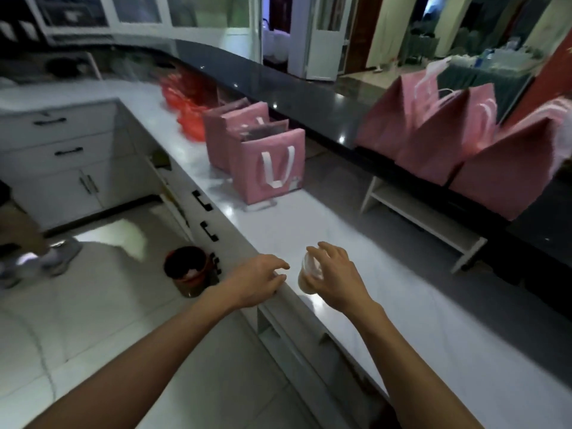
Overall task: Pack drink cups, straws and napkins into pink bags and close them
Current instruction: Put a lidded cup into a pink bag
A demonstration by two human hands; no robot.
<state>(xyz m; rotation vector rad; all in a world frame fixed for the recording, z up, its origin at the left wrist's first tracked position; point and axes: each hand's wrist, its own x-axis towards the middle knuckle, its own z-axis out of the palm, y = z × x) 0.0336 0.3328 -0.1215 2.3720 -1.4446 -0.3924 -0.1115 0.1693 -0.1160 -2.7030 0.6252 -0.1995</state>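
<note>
The right hand (pixel 335 275) holds a cup (pixel 309 277) near the counter (pixel 356 236) edge. The left hand (pixel 258 281) is loose, holding nothing. Open pink bags (pixel 266 162) stand far off.

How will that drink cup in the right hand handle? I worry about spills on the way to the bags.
The drink cup looks like thin clear plastic, so it may flex under a hard squeeze. It seems partly full of brownish liquid, so probably bottom-heavy. The right hand grips it near the lid, which could pop loose.
</note>
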